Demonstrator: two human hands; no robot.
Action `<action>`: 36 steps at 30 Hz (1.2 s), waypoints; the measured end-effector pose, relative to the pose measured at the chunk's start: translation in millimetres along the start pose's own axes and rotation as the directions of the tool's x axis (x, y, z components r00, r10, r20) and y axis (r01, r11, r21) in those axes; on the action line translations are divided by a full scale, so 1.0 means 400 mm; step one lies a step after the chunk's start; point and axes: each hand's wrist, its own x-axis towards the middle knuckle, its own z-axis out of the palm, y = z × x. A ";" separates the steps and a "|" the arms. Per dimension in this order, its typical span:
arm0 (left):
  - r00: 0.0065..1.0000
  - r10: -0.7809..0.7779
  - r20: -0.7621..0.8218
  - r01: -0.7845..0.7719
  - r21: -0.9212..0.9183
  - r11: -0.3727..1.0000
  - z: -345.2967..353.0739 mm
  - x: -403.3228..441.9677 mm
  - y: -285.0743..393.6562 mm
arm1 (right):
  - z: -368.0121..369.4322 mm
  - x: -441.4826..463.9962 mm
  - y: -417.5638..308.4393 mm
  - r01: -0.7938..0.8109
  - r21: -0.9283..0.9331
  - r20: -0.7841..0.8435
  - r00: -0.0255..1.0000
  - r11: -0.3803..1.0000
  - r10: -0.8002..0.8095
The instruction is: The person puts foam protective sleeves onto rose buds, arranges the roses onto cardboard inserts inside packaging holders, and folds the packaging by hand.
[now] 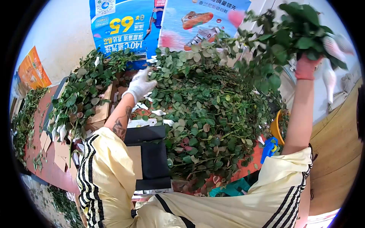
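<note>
Within the right hand (307,67) is a leafy bunch (302,32), left hand (140,84) apart.

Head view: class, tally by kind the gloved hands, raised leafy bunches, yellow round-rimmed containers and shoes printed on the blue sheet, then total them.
Gloved hands: 2 (white-gloved left hand, reddish-pink-gloved right hand)
Raised bunch of green leafy stems: 1
Yellow round-rimmed container: 1
Printed shoes: 2 (orange shoe, greyish shoe)
Total: 6
</note>
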 end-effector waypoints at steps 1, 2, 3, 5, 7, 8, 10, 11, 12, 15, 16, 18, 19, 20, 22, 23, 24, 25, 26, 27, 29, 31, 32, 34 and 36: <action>0.989 -0.005 0.151 0.003 0.013 1.000 0.020 0.001 -0.042 | 0.036 0.000 -0.041 0.086 0.050 0.080 0.993 0.995 -0.090; 0.954 -0.012 0.300 0.004 0.026 1.000 0.049 0.001 -0.087 | 0.060 0.002 -0.073 0.166 0.105 0.153 0.972 0.981 -0.181; 0.863 -0.069 0.501 0.039 0.070 0.997 0.055 -0.014 -0.094 | 0.038 0.048 -0.104 -0.258 0.395 0.584 0.812 0.882 -0.024; 0.814 -0.067 0.577 0.002 0.113 0.994 0.034 -0.062 -0.069 | 0.013 0.124 -0.055 -0.011 0.181 0.717 0.686 0.983 -0.124; 0.865 -0.069 0.498 0.057 0.040 0.998 0.036 -0.088 -0.092 | -0.006 0.172 0.014 0.332 -0.092 0.695 0.697 0.939 -0.178; 0.870 -0.106 0.481 0.101 0.037 0.994 0.022 -0.095 -0.078 | -0.010 0.164 0.076 0.360 -0.259 0.591 0.793 0.896 -0.148; 0.880 -0.052 0.473 0.066 -0.012 0.998 0.047 -0.085 -0.140 | -0.019 0.160 0.182 0.170 -0.347 0.413 0.911 0.922 -0.012; 0.886 -0.019 0.464 0.035 -0.026 0.999 0.046 -0.089 -0.154 | -0.025 0.157 0.217 0.057 -0.326 0.341 0.938 0.944 0.061; 0.890 0.011 0.455 0.006 -0.036 0.999 0.041 -0.095 -0.162 | -0.036 0.157 0.244 -0.042 -0.288 0.277 0.953 0.957 0.125; 0.896 0.004 0.443 0.004 -0.017 1.000 -0.004 -0.131 -0.133 | -0.069 0.190 0.294 -0.213 -0.124 0.221 0.946 0.969 0.236; 0.903 0.026 0.430 -0.013 -0.032 0.999 -0.005 -0.138 -0.138 | -0.091 0.207 0.303 -0.251 -0.054 0.240 0.936 0.966 0.257; 0.903 0.032 0.429 -0.016 -0.040 0.999 -0.009 -0.147 -0.143 | -0.157 0.276 0.326 -0.318 0.124 0.355 0.899 0.940 0.258; 0.905 0.028 0.424 -0.009 -0.048 0.999 -0.007 -0.148 -0.149 | -0.208 0.318 0.339 -0.342 0.226 0.452 0.866 0.912 0.213; 0.907 0.027 0.420 -0.005 -0.055 0.998 -0.004 -0.145 -0.153 | -0.153 0.272 0.244 -0.428 0.180 0.324 0.876 0.885 0.358; 0.908 -0.022 0.418 0.016 0.017 1.000 -0.001 -0.141 -0.138 | -0.099 0.202 0.109 -0.371 0.164 0.218 0.917 0.914 0.333; 0.902 -0.044 0.430 0.041 0.016 0.999 0.012 -0.133 -0.139 | -0.071 0.173 0.052 -0.313 0.143 0.121 0.947 0.939 0.297; 0.895 -0.069 0.441 0.068 0.017 0.998 0.024 -0.124 -0.146 | -0.047 0.152 0.010 -0.256 0.118 0.027 0.967 0.959 0.255; 0.913 -0.031 0.407 -0.004 0.085 0.996 0.051 -0.111 -0.164 | -0.038 0.137 -0.015 -0.199 0.089 -0.072 0.976 0.976 0.206; 0.908 -0.029 0.417 -0.008 0.087 0.996 0.054 -0.108 -0.150 | -0.081 0.161 -0.016 -0.142 0.021 -0.081 0.986 0.990 0.143; 0.906 -0.030 0.423 -0.008 0.090 0.996 0.051 -0.103 -0.125 | -0.127 0.189 -0.015 -0.085 -0.049 -0.091 0.993 0.995 0.080; 0.872 -0.052 0.486 0.048 0.020 0.999 0.065 -0.079 -0.105 | -0.188 0.216 -0.044 0.341 -0.487 0.065 0.932 0.804 -0.356; 0.898 -0.018 0.439 -0.013 0.067 0.998 0.054 -0.078 -0.053 | -0.223 0.254 -0.114 0.694 -0.708 0.524 0.641 0.132 -0.561; 0.926 0.019 0.377 -0.065 0.110 0.992 0.052 -0.074 -0.034 | -0.244 0.289 -0.154 0.750 -0.653 0.680 0.516 -0.110 -0.521; 0.954 0.064 0.292 -0.096 0.096 0.991 0.082 -0.055 -0.038 | -0.206 0.253 -0.237 0.798 -0.602 0.719 0.559 0.031 -0.412; 0.986 0.139 0.096 -0.150 0.127 0.981 0.075 -0.049 0.027 | -0.148 0.183 -0.292 0.708 -0.564 0.644 0.700 0.426 -0.310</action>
